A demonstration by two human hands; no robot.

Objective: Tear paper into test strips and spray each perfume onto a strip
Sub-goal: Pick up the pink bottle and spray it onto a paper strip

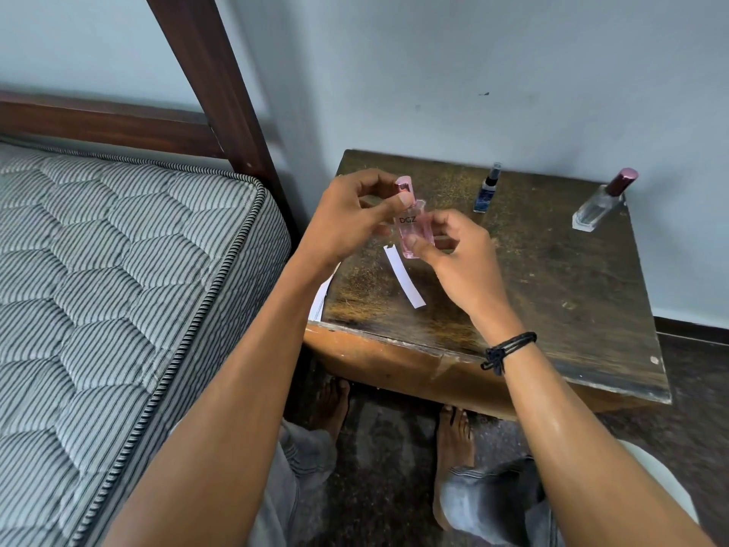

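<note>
Pink bottle (414, 227): right hand (457, 254) gripping base, left hand (355, 215) pinching cap. Strip (404, 276) at 6 o'clock, unsprayed by look; two bottles (486, 189) (603, 201) at 2 o'clock pending.

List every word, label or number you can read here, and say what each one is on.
"DGZ": black letters on the pink perfume bottle, held between the left hand and right hand.
Blue spray bottle: has patterning, but no text is readable at this size.
Clear bottle with the dark pink cap: no lettering visible.
Paper strip: blank.
</note>
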